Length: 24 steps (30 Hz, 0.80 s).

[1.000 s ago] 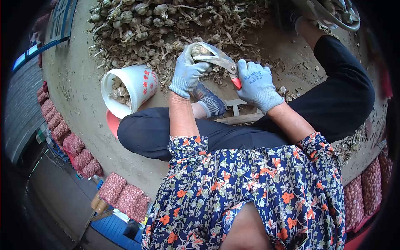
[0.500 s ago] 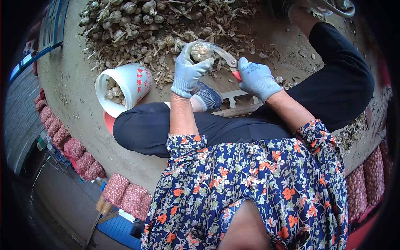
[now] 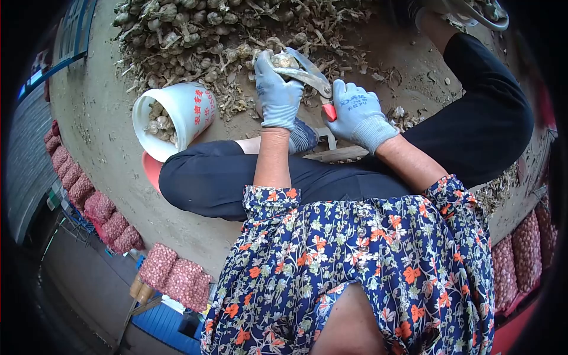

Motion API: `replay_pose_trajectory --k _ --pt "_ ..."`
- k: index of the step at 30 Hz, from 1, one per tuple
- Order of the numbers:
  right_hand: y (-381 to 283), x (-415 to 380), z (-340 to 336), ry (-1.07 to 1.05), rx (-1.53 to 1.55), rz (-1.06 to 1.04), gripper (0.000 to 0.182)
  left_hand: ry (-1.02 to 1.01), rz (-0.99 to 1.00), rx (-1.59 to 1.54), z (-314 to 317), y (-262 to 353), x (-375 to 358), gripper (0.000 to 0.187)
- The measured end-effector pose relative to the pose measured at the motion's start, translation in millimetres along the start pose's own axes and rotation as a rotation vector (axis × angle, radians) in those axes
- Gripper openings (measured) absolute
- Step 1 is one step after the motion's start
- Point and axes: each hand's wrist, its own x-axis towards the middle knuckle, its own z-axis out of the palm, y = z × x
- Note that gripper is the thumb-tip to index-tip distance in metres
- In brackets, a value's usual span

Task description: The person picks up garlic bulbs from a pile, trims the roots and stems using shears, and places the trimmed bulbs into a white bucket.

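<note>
My left hand (image 3: 277,92), in a pale grey-blue work glove, is closed around a garlic bulb (image 3: 285,61). In my right hand (image 3: 358,113), gloved the same way, is a pair of pruning shears (image 3: 319,86) with red grips. Their two blades are spread apart at the bulb, one on its far side and one across its near side. Beyond the hands lies a large heap of garlic (image 3: 195,35) with dry stalks. A white bucket (image 3: 188,112) with red lettering leans on its side at the left, garlic bulbs (image 3: 161,127) inside it.
My bent legs (image 3: 236,177) in dark trousers frame the work area. Red mesh sacks of garlic (image 3: 171,275) line the left, with more sacks (image 3: 526,254) at the lower right. Loose husks (image 3: 378,74) litter the ground. Something red (image 3: 151,171) sits beside the bucket.
The shears' blades have spread wider and now straddle the bulb. My left hand has turned, its back now facing me, and shifted slightly. The right hand has moved a little nearer to me.
</note>
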Motion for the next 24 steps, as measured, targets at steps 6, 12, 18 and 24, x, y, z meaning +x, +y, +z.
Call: replay_pose_trajectory --k 6,12,18,24 --pt "4.4 -1.8 -1.1 0.013 0.016 0.021 0.045 -0.057 0.122 -0.056 -7.7 0.4 4.5 0.057" --pt "3.0 -3.1 -4.2 -0.004 0.060 0.005 0.044 0.052 0.233 0.105 -3.3 6.5 2.0 0.054" --pt "5.1 -2.7 -9.8 -0.137 0.114 -0.021 0.037 0.132 0.290 0.112 3.5 -5.3 -2.7 0.055" --pt "12.6 5.2 -6.5 -0.257 0.169 0.020 0.042 0.090 0.370 0.201 9.1 -13.9 -0.8 0.057"
